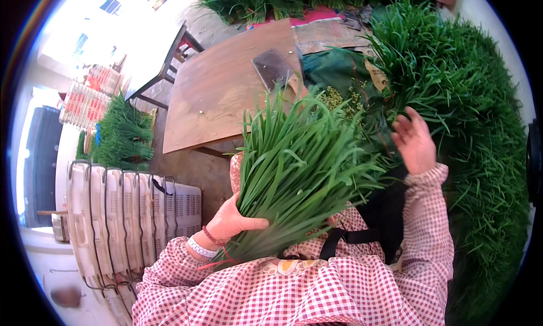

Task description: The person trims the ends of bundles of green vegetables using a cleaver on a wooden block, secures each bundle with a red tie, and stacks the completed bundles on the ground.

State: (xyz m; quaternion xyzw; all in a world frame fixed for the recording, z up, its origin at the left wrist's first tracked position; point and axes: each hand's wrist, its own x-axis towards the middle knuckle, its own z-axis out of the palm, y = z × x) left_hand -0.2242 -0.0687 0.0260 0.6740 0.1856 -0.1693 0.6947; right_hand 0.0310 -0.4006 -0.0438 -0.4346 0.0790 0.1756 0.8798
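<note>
A large bunch of green garlic chives [297, 169] lies slanted across my lap, its leaf tips pointing towards the table. My left hand [231, 220] grips it from the left side near the lower end, thumb laid over the leaves. By that wrist a red tie [218, 264] shows at the bunch's lower end. To the right, my right hand [415, 143] is raised with nothing in it, fingers apart and slightly curled. It is nearest to a tall heap of garlic chives [475, 156] along the wall.
A low wooden table [212, 101] stands ahead, with a cleaver [271, 67] lying on it. Stacked white plastic crates [182, 207] with metal handles are at my left. More chive bunches [123, 135] sit beyond them, and others [263, 3] at the back. Yellowish trimmings [333, 98] lie right of the table.
</note>
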